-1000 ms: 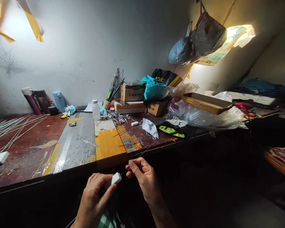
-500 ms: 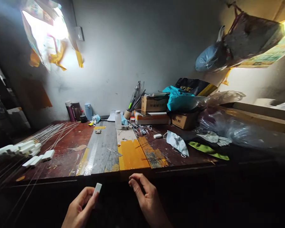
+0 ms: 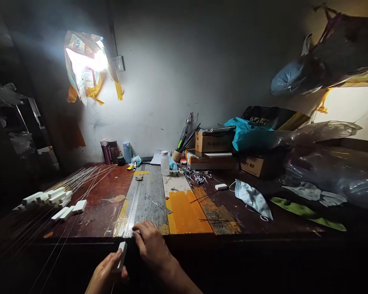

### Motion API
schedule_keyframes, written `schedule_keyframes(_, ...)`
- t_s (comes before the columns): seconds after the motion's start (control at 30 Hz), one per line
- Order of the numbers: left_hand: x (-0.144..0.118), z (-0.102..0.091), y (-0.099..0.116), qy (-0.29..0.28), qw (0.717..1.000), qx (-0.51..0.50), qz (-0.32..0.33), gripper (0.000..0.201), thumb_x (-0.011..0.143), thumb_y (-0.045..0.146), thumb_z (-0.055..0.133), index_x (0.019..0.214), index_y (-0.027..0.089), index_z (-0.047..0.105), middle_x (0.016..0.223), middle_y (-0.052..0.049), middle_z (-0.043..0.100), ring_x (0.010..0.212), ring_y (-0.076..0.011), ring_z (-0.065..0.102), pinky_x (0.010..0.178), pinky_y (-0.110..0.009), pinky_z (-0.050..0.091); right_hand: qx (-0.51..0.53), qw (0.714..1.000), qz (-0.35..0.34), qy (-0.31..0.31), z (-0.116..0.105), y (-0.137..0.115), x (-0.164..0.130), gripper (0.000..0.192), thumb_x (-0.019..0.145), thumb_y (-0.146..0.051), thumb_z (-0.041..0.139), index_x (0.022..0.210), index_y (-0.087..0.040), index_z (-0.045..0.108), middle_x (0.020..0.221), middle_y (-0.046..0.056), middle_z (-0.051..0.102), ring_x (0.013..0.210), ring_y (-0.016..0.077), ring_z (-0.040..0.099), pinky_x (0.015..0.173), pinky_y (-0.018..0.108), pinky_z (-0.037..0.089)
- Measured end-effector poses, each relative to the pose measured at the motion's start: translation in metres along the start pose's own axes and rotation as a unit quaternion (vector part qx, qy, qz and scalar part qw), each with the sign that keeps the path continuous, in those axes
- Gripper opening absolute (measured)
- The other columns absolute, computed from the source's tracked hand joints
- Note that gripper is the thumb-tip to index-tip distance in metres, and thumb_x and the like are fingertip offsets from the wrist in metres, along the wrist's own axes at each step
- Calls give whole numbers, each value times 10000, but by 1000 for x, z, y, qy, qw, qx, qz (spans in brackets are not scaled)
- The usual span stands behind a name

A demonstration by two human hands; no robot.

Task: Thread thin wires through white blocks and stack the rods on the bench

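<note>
White plastic, a small block point(image 3: 122, 255), is pinched in the left hand point(image 3: 106, 274), low in the frame, just below the front edge of the surface point(image 3: 95, 212). The grip of this hand is closed on the block. The right hand point(image 3: 151, 249) rests with curled fingers on the edge, beside the steel ruler point(image 3: 134, 205); I cannot tell if it holds something. The pinch looks light, so the block could slip into the dark below. Thin rods point(image 3: 79, 179) lie at the left, and a careless sleeve could sweep them off.
</note>
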State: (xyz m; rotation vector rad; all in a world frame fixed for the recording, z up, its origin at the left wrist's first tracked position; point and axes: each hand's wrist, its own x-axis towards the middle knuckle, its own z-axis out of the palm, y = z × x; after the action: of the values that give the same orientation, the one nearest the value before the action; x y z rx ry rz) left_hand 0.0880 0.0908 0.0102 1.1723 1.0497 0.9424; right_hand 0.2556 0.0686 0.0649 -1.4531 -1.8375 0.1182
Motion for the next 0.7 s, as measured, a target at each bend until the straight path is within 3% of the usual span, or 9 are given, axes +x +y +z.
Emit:
schedule_keyframes(0.17,2,2,-2,-17,999,-33,-12,549,553,701,718,543,165,599,459,-22,586,448,-155,475,503,-261,354,-44,998,-30,-27,10,6,26,270,893,-138,514,1146,-187,595,1159,59,661,1067,208,589,934,326,430)
schedule_keyframes(0.33,2,0,0,-23,1000,-6,-2,541,674,671,655,546,149,592,453,-43,600,433,-139,467,490,-246,311,-69,992,-76,-69,15,12,36,192,893,-122,505,971,-211,657,1116,41,691,1137,204,559,969,326,387)
schedule_keyframes(0.47,9,2,10,-35,999,-34,-6,486,686,625,682,614,156,576,487,-43,638,482,-152,537,541,-244,361,-87,989,-93,-80,16,11,35,195,888,-99,503,993,-184,644,1114,64,682,1145,198,547,983,326,365)
schedule_keyframes(0.57,11,0,18,-61,997,-36,-13,463,679,595,713,646,157,563,508,-35,649,485,-140,546,536,-232,366,-105,986,-103,-83,11,11,36,206,906,-112,503,1040,-187,640,1125,71,674,1086,194,580,941,316,404)
schedule_keyframes(0.7,0,-3,28,-91,995,-29,-19,423,720,555,710,732,149,593,613,-38,686,530,-128,560,557,-222,380,-125,977,-147,-95,-11,13,38,197,916,-183,547,1086,-216,641,1287,85,591,1091,219,573,914,338,429)
